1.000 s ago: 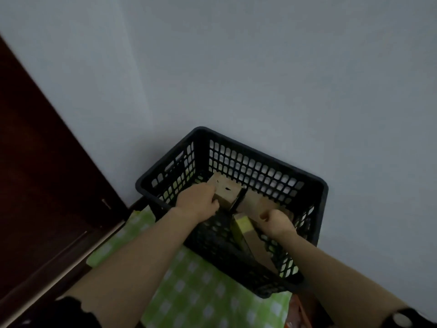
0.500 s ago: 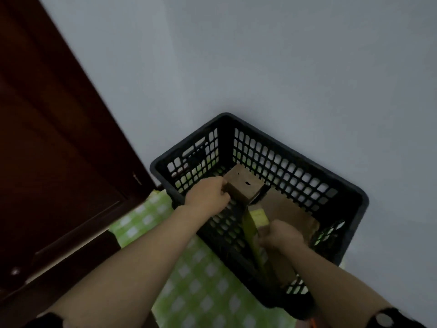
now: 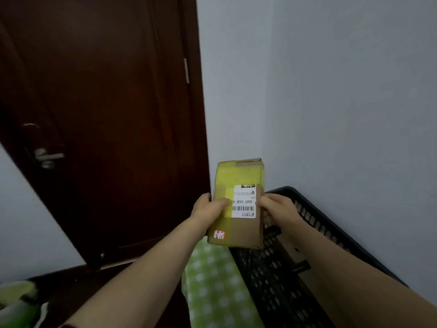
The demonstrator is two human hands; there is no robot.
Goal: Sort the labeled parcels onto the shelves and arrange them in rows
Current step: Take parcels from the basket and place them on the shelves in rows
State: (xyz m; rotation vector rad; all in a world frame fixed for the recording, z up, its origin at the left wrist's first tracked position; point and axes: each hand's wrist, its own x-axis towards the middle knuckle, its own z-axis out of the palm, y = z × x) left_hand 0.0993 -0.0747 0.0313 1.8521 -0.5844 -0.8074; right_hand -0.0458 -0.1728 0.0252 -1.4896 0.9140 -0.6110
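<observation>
I hold a cardboard parcel wrapped in yellow tape upright in front of me, above the left end of a black plastic crate. A white barcode label and a small red-edged sticker face me. My left hand grips its left edge with the thumb across the front. Its right edge is gripped by my right hand, fingers over the label's side. Another brown cardboard parcel lies inside the crate, partly hidden by my right forearm.
The crate sits on a green and white checked cloth against a grey wall. A dark wooden door with a metal handle stands to the left. Something green shows at the bottom left corner.
Both hands were down in the crate among the parcels. They have lifted the yellow-taped parcel out and raised it upright, and my view has swung left toward the door.
</observation>
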